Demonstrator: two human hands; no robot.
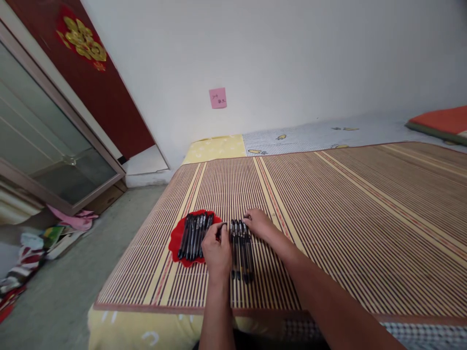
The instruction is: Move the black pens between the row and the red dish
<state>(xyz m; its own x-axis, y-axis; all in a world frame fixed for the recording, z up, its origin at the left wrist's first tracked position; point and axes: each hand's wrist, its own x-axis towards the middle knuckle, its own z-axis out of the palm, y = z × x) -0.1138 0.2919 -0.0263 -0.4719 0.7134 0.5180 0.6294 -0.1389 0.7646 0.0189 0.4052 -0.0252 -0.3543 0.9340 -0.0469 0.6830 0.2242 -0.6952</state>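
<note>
Several black pens (pixel 241 255) lie side by side in a row on the striped bamboo mat, their ends nearly level. My left hand (pixel 217 248) is just left of that row, fingers closed around a dark pen that is mostly hidden by them. At the far right end of the row, my right hand (pixel 258 222) has its fingers curled against the top of a pen. Left of my hands, a red scalloped dish or cloth (pixel 175 239) bears another group of black pens (pixel 196 236), lying close together and slightly tilted.
The bamboo mat (pixel 328 218) covers a bed with yellow and blue checked bedding (pixel 219 148). A pink note (pixel 218 98) is stuck to the white wall. Orange folded bedding (pixel 441 121) lies at far right. On the left are a glass-panelled door (pixel 54 131) and items on the floor.
</note>
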